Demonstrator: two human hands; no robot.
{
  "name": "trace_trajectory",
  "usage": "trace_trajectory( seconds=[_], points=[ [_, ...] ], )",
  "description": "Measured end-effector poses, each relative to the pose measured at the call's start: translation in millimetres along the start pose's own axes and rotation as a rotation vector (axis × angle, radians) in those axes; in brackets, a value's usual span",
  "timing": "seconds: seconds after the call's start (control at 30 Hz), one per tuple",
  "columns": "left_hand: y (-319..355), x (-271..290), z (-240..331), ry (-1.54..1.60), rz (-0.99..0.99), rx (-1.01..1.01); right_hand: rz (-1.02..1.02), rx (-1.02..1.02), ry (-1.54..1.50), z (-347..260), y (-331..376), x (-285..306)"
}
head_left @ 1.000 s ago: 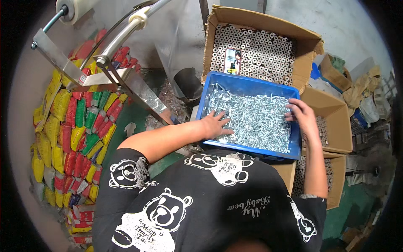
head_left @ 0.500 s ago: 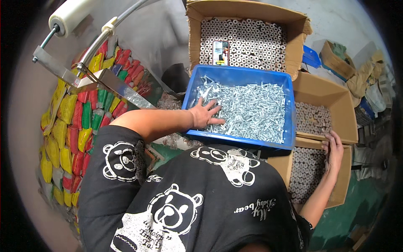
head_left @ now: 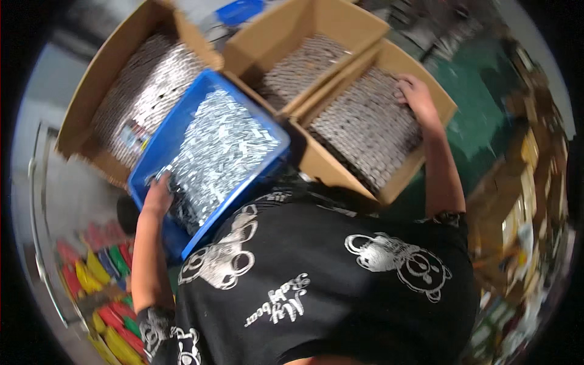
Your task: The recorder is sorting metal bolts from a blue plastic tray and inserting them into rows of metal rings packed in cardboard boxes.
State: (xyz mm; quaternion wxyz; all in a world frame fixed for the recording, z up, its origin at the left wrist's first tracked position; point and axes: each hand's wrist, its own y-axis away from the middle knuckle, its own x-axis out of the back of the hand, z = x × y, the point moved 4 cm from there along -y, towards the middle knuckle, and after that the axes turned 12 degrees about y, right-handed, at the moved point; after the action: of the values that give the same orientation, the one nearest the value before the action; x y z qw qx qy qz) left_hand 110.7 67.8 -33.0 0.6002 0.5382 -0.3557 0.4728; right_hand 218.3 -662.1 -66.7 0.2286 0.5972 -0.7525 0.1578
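My left hand point(head_left: 159, 193) reaches into the left end of a blue plastic bin point(head_left: 141, 159), at the edge of a heap of loose silvery screws or bolts point(head_left: 228, 137). Its fingers are smeared and partly sunk among the metal pieces, so I cannot see whether it grips any. Out to the right, my right hand point(head_left: 415, 96) is over the far right part of a cardboard box point(head_left: 441, 112) packed with rows of small grey round pieces point(head_left: 368, 125). Its fingers look loosely bent and apart, with nothing visible in them.
Another cardboard box point(head_left: 331, 23) of similar pieces adjoins the right one. At left a larger box point(head_left: 82, 125) holds more, with a phone point(head_left: 135, 139) lying on them. Coloured packets point(head_left: 112, 264) lie lower left; cardboard and bags point(head_left: 508, 225) are piled at right.
My view has swung right, so the bin and boxes appear turned and shifted left. My left hand is still in the bin; my right hand has moved from the box's edge to over its contents.
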Motion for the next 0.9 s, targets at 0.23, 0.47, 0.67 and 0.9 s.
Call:
trace_trajectory(
  seconds=[0.23, 0.47, 0.67, 0.9],
  points=[
    [57.7, 55.1, 103.0, 0.221, 0.313, -0.154, -0.152, 0.101, 1.114, 136.1, 42.5, 16.4],
    [135.5, 30.7, 77.9, 0.301, 0.422, -0.105, -0.355, -0.024, 1.536, 146.4, 65.0, -24.1],
    [150.3, 10.2, 86.1, 0.448, 0.544, -0.044, -0.563, -0.096, 1.557, 155.9, 39.3, -5.0],
    [139.6, 12.8, 91.6, 0.442, 0.54, -0.027, -0.524, -0.208, -0.37, -55.5, -16.9, -4.0]
  ],
)
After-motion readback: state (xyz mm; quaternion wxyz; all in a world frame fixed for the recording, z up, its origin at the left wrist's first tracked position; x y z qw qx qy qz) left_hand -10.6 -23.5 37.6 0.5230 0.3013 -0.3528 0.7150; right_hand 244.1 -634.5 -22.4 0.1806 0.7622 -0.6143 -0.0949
